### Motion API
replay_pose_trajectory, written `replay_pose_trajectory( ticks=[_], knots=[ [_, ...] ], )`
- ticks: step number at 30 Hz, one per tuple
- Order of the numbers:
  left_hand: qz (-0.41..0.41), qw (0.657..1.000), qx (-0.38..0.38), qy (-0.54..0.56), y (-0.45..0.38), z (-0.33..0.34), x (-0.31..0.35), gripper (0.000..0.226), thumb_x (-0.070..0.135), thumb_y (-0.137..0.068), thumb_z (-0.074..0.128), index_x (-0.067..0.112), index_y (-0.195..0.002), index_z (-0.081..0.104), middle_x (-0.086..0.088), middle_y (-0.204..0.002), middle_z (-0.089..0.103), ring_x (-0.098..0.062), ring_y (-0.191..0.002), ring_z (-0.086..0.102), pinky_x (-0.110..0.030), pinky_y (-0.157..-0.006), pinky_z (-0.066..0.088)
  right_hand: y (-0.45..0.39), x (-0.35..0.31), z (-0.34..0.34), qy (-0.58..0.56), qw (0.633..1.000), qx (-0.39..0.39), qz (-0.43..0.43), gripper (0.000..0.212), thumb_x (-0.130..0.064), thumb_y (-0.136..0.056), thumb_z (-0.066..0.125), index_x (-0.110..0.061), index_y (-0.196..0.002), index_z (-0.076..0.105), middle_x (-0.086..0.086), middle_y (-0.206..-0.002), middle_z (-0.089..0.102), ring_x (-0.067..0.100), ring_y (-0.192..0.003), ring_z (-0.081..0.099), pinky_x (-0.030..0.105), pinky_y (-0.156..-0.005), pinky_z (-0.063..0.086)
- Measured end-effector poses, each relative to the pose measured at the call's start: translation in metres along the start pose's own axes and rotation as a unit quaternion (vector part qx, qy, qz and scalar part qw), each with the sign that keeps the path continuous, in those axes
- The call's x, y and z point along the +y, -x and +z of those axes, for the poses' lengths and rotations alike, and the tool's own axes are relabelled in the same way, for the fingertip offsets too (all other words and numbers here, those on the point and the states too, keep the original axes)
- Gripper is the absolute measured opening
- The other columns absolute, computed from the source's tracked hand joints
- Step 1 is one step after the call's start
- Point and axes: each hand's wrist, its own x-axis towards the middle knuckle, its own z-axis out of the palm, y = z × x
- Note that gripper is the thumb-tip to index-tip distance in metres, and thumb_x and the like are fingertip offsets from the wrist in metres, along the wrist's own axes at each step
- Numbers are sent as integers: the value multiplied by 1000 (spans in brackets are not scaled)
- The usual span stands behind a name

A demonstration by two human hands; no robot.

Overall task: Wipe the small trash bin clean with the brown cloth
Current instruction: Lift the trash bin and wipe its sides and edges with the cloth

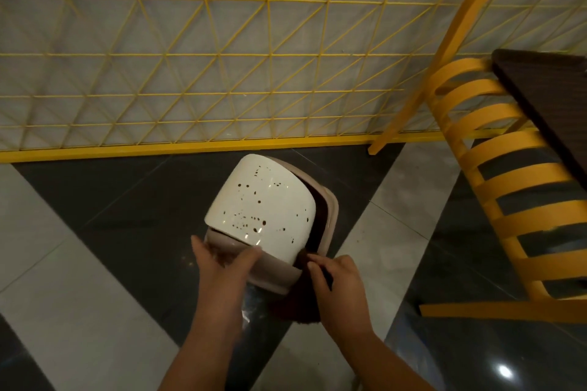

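The small trash bin sits low in the middle of the view, on the dark floor tile, tilted so that its white, hole-dotted lid faces up and toward the camera while the beige body shows beneath and along the right edge. The left hand grips the bin at its near left corner, thumb curled over the beige rim just below the lid. The right hand pinches the brown cloth against the bin's near right corner; the cloth hangs down between the 2 forearms, and more of it seems tucked up along the bin's right side under the lid, though the dark gap there is hard to read.

Behind the bin, close to its far edge, runs a yellow wire fence with a triangle pattern and a solid yellow bottom rail. To the right stands a yellow slatted chair, well apart from the bin, with a dark desk corner above its seat. Pale floor tiles flank the dark one on both sides.
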Motion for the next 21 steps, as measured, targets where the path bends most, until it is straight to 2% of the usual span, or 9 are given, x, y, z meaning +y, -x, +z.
replay_pose_trajectory(
  ticks=[3, 7, 8, 11, 13, 15, 17, 19, 21],
  knots=[
    [38, 996, 24, -79, 7, 12, -3, 134, 10, -60, 87, 41, -150, -6, 3, -156, 24, -20, -137, 35, -41, -105, 36, 0, 4, -6, 45, 997, -36, -57, 28, -36, -96, 47, -34, -120, 61, -6, -99, 48, -1, -74, 43, 1, -71, 35],
    [79, 987, 47, -132, 8, 20, -5, 128, 2, -65, 83, 38, -151, -5, -1, -158, 19, -24, -142, 28, -43, -105, 35, -20, 20, -24, 178, 969, -80, -152, 35, -43, -96, 38, -39, -127, 54, -8, -106, 48, 3, -83, 47, 6, -69, 38],
    [80, 987, 44, -131, 7, 19, -6, 127, 1, -66, 82, 39, -151, -5, -1, -158, 20, -24, -141, 29, -42, -103, 36, -30, 23, -28, 208, 960, -72, -174, 35, -48, -94, 35, -41, -123, 54, -9, -106, 50, 5, -83, 50, 10, -71, 42],
    [86, 986, 20, -139, 3, 16, -5, 125, -1, -69, 79, 40, -151, -7, 0, -158, 21, -21, -140, 30, -36, -101, 33, -59, 22, -42, 232, 963, -35, -133, 33, -64, -84, 38, -37, -94, 53, -9, -89, 60, 8, -72, 58, 23, -62, 51],
    [91, 985, 0, -145, -2, 13, -3, 124, 0, -71, 79, 40, -150, -9, 1, -159, 20, -18, -139, 31, -31, -98, 31, -67, 24, -47, 242, 964, -8, -113, 29, -57, -87, 46, -33, -101, 56, -8, -93, 57, 7, -73, 55, 18, -60, 47],
    [92, 985, -20, -146, -7, 7, 1, 125, 2, -72, 79, 42, -150, -10, 2, -159, 20, -16, -138, 32, -32, -102, 31, -61, 26, -43, 270, 948, 1, -167, 30, -37, -90, 55, -31, -120, 56, -4, -105, 56, 10, -80, 55, 16, -66, 47],
    [91, 984, -42, -150, -12, -1, 7, 126, 5, -71, 80, 45, -149, -11, 4, -159, 22, -12, -135, 34, -38, -107, 32, -46, 26, -36, 267, 940, -45, -206, 39, -25, -91, 57, -31, -128, 53, -1, -112, 56, 12, -85, 57, 16, -71, 44],
    [89, 983, -64, -144, -16, -9, 11, 129, 3, -69, 81, 46, -148, -12, 12, -154, 27, -5, -127, 35, -38, -106, 33, -36, 26, -32, 221, 952, -76, -196, 35, -24, -93, 52, -33, -128, 55, -3, -113, 54, 11, -89, 55, 14, -73, 39],
    [96, 982, -73, -145, -18, -17, 13, 132, 2, -66, 82, 46, -148, -11, 22, -142, 30, -1, -124, 36, -32, -101, 35, -34, 24, -37, 161, 975, -69, -138, 28, -26, -95, 49, -35, -119, 60, -6, -109, 55, 8, -89, 52, 13, -75, 36]
  ],
)
